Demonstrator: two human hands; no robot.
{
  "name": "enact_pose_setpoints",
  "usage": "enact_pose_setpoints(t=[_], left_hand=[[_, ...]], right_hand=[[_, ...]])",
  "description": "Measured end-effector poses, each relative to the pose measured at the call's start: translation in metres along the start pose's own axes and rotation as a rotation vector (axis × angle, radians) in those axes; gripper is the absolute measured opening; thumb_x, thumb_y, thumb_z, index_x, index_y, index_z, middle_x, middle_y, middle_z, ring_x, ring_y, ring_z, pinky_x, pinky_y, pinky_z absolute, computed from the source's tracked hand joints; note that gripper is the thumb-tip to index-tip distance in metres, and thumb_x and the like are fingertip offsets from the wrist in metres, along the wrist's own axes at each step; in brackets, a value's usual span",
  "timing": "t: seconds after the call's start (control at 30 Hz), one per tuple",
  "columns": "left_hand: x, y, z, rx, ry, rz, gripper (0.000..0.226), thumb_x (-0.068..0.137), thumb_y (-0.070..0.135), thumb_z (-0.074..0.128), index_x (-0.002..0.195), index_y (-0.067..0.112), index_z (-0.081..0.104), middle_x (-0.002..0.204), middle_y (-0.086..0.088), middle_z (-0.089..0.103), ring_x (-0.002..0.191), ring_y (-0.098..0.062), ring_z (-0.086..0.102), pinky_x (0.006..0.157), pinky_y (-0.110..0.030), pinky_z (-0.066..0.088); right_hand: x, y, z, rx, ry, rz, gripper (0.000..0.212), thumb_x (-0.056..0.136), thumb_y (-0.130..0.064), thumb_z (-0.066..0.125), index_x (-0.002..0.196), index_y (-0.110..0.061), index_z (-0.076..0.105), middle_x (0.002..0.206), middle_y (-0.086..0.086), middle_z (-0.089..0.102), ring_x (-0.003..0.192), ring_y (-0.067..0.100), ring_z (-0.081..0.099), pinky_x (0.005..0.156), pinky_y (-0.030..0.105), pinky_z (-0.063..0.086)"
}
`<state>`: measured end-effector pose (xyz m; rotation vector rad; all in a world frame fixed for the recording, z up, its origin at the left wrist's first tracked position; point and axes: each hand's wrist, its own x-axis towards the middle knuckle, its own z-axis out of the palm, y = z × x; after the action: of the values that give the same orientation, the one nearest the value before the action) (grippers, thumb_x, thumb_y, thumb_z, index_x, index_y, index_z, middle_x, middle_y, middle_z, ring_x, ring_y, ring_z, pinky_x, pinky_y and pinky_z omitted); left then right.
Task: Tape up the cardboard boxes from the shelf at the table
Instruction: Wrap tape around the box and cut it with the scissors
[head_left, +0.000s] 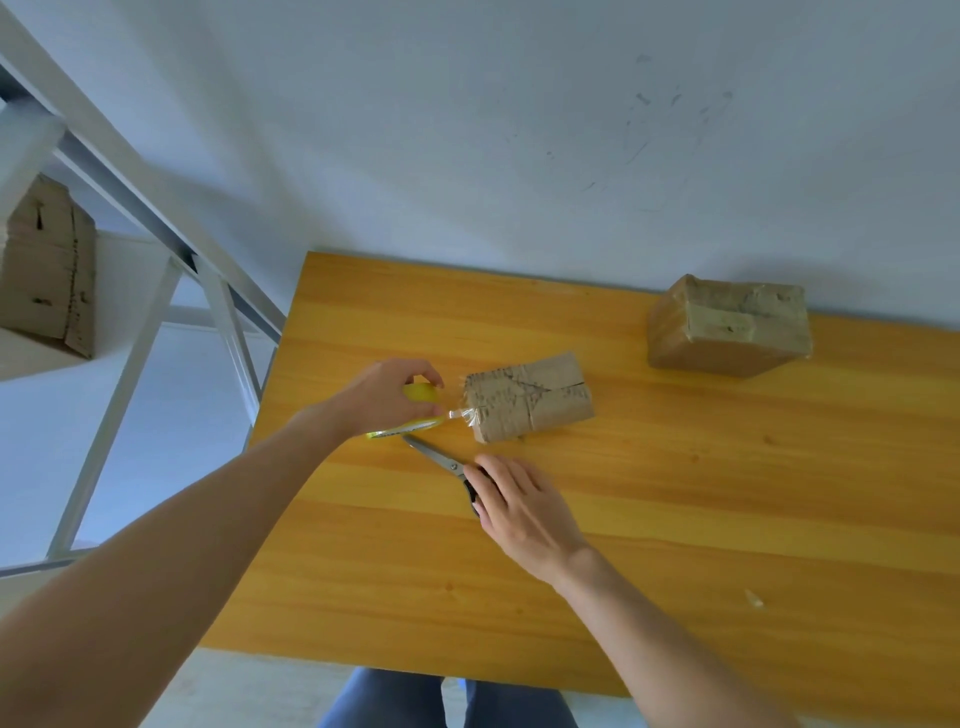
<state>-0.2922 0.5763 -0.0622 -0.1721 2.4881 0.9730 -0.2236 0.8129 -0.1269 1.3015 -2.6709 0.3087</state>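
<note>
**Q:** Where do things stand at the table?

**A:** At the orange wooden table (675, 493), my left hand (382, 397) grips the yellow-cored roll of clear tape (422, 393). A clear strip of tape (460, 414) runs from it to the left end of the small brown cardboard box (527, 397), which lies mid-table. My right hand (519, 501) rests with its fingers nearly straight on the black handles of the steel scissors (434, 454), just on the near side of the strip. It hasn't clasped them yet.

**Q:** How do you make the cut clean?

**A:** My view is to keep the roll pulled left so the strip stays tight. Then I take the scissors up properly and snip close to the box, leaving a short tail to press flat. If the strip goes slack, the tape will likely stick to itself.

**Q:** And the rest?

**A:** A tape-wrapped brown cardboard box (727, 327) sits far right and looks finished. Flattened brown cardboard (47, 275) waits on the white metal shelf (119, 395) to the left.
</note>
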Motion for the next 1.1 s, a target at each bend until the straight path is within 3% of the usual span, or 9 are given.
enact_pose_setpoints(t=[0.2,0.4,0.5,0.53,0.6,0.7,0.8,0.87,1.1], left_hand=[[-0.003,0.002,0.0,-0.002,0.012,0.041,0.03,0.083,0.032,0.073,0.111,0.027,0.064,0.084,0.021,0.046,0.092,-0.012,0.043,0.074,-0.027,0.034],[-0.002,0.001,-0.001,0.013,-0.003,0.036,0.033,0.084,0.03,0.072,0.116,0.027,0.063,0.105,0.009,0.052,0.105,-0.01,0.043,0.083,-0.028,0.035],[0.0,-0.002,-0.001,0.029,-0.006,0.031,0.029,0.083,0.031,0.073,0.11,0.032,0.063,0.11,0.003,0.055,0.105,-0.012,0.046,0.081,-0.028,0.036],[0.0,-0.002,-0.001,0.036,-0.006,0.029,0.027,0.082,0.031,0.073,0.107,0.034,0.063,0.11,0.001,0.056,0.103,-0.014,0.048,0.08,-0.028,0.037],[0.0,-0.002,-0.002,0.043,-0.008,0.032,0.025,0.081,0.031,0.074,0.101,0.036,0.061,0.109,-0.002,0.057,0.1,-0.017,0.051,0.077,-0.029,0.038],[0.0,0.0,-0.003,0.029,-0.01,0.039,0.024,0.08,0.025,0.074,0.098,0.034,0.062,0.109,-0.004,0.058,0.101,-0.02,0.053,0.079,-0.03,0.044],[0.0,0.001,-0.004,0.033,-0.025,0.031,0.023,0.08,0.023,0.073,0.1,0.031,0.064,0.112,-0.004,0.057,0.103,-0.021,0.054,0.078,-0.029,0.043],[0.001,0.0,-0.006,0.038,-0.028,0.028,0.023,0.08,0.022,0.073,0.098,0.031,0.064,0.114,-0.004,0.059,0.104,-0.021,0.054,0.079,-0.029,0.043],[0.004,0.004,-0.005,0.034,-0.025,-0.001,0.022,0.079,0.019,0.074,0.099,0.026,0.066,0.116,-0.009,0.06,0.108,-0.028,0.056,0.084,-0.035,0.046]], right_hand=[[-0.01,-0.011,0.017,0.019,-0.294,0.194,0.053,0.056,-0.024,0.094,0.099,-0.011,0.066,0.1,0.005,0.06,0.085,0.02,0.065,0.07,0.029,0.057],[0.0,-0.016,0.01,0.075,-0.328,0.361,0.047,0.07,-0.039,0.085,0.098,-0.007,0.064,0.09,0.006,0.063,0.074,0.019,0.063,0.061,0.028,0.055],[0.002,-0.016,0.01,0.019,-0.413,0.404,0.052,0.048,-0.032,0.096,0.086,-0.009,0.068,0.079,0.004,0.062,0.066,0.018,0.062,0.058,0.027,0.052],[0.004,-0.016,0.008,-0.004,-0.445,0.425,0.051,0.052,-0.029,0.095,0.09,-0.008,0.068,0.084,0.005,0.063,0.072,0.019,0.064,0.064,0.028,0.053],[0.006,-0.016,0.004,0.003,-0.51,0.433,0.038,0.084,-0.023,0.074,0.115,-0.005,0.059,0.109,0.009,0.061,0.097,0.022,0.062,0.084,0.031,0.049],[0.007,-0.014,-0.004,0.18,-0.546,0.52,0.033,0.1,-0.021,0.051,0.129,-0.005,0.045,0.117,0.009,0.06,0.104,0.024,0.06,0.083,0.03,0.046],[0.006,-0.012,-0.017,0.475,-0.571,0.68,0.026,0.095,-0.026,0.061,0.11,-0.008,0.05,0.087,0.001,0.062,0.069,0.016,0.059,0.058,0.031,0.047],[0.001,-0.01,-0.022,0.691,-0.585,0.777,0.038,0.085,-0.039,0.074,0.097,-0.011,0.05,0.076,-0.005,0.057,0.058,0.009,0.05,0.048,0.023,0.039],[-0.006,-0.019,-0.035,1.155,-0.582,0.974,0.056,0.072,-0.06,0.077,0.09,-0.014,0.05,0.073,-0.005,0.051,0.067,0.011,0.05,0.065,0.021,0.04]])
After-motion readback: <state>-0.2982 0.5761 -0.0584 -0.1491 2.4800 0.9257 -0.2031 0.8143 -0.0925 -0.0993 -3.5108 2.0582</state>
